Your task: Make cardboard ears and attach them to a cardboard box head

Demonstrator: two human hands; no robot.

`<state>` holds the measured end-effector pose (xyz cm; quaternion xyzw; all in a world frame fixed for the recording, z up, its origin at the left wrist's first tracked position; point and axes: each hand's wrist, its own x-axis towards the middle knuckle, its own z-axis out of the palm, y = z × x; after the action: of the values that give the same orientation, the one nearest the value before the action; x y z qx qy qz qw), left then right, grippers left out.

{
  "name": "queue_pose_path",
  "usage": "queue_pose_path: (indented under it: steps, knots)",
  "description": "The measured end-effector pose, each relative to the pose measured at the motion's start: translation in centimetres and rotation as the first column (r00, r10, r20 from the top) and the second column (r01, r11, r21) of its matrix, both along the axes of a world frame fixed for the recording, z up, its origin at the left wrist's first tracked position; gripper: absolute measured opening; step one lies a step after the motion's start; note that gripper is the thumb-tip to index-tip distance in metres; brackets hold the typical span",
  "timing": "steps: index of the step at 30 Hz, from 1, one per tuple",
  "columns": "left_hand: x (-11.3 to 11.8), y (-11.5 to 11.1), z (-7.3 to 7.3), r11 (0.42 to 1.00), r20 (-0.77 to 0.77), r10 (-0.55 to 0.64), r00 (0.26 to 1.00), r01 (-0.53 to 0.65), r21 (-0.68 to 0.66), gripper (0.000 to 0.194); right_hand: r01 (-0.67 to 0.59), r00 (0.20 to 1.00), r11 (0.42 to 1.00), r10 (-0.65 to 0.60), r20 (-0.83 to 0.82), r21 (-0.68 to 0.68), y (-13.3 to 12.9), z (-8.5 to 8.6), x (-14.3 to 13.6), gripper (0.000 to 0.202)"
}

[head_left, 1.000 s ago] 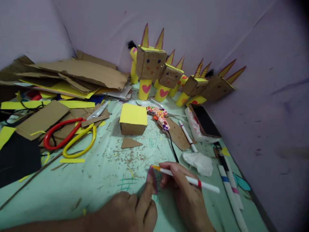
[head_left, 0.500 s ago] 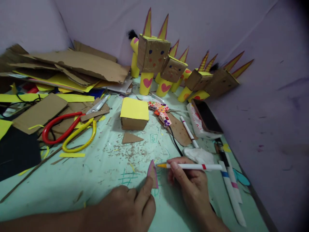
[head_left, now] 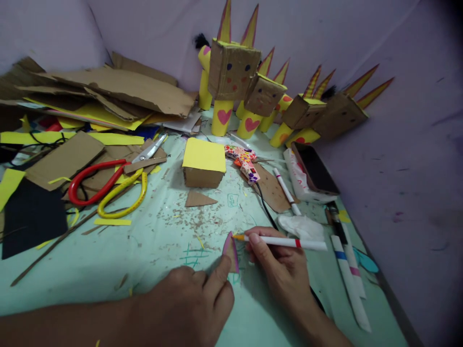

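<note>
A small cardboard triangle (head_left: 232, 261) with purple edges lies on the green table. My left hand (head_left: 197, 301) holds it down with the index fingertip, the other fingers curled in. Between the thumb and fingers of my right hand (head_left: 280, 260) is a white marker (head_left: 285, 241) with a red band and an orange-yellow tip. That tip touches the triangle near its upper point. Farther back are a plain cardboard triangle (head_left: 200, 198) and a cardboard box (head_left: 203, 177) topped with yellow paper.
Red-and-yellow-handled scissors (head_left: 145, 156) rest on scraps at left, before stacked cardboard (head_left: 123, 94). Several horned cardboard figures (head_left: 233, 72) stand along the wall. A flower-patterned glue gun (head_left: 246, 164), its cord, a phone (head_left: 314, 168), crumpled tissue (head_left: 302, 226) and more markers (head_left: 349, 282) are at right.
The marker's tip has moved left from beside the cardboard triangle onto its upper part. My left hand still presses the triangle. The camera view has tilted slightly.
</note>
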<state>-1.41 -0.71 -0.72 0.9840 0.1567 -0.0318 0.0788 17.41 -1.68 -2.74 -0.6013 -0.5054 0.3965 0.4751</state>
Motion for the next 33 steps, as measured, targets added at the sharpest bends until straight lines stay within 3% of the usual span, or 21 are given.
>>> queue_pose_path:
  steps: [6, 15, 21, 33]
  knots:
    - [0.1, 0.3, 0.9, 0.999, -0.049, -0.007, 0.999, 0.005, -0.048, 0.024, -0.002, 1.0, 1.0, 0.002, 0.011, 0.015, 0.2, 0.0, -0.3, 0.016]
    - [0.3, 0.3, 0.9, 0.999, -0.064, -0.007, 0.998, 0.004, -0.045, 0.022, -0.071, 0.997, 0.997, 0.072, 0.028, -0.021, 0.1, 0.4, -0.1, 0.021]
    - [0.4, 0.6, 1.6, 0.993, -0.149, -0.021, 0.989, 0.003, -0.118, 0.026, -0.041, 0.999, 0.999, 0.041, 0.003, -0.021, 0.0, 0.3, 0.0, 0.017]
    - [0.3, 0.5, 1.2, 0.995, -0.151, -0.021, 0.988, 0.006, -0.103, 0.027, -0.059, 0.998, 0.997, 0.058, -0.028, -0.043, 0.0, 0.1, 0.0, 0.019]
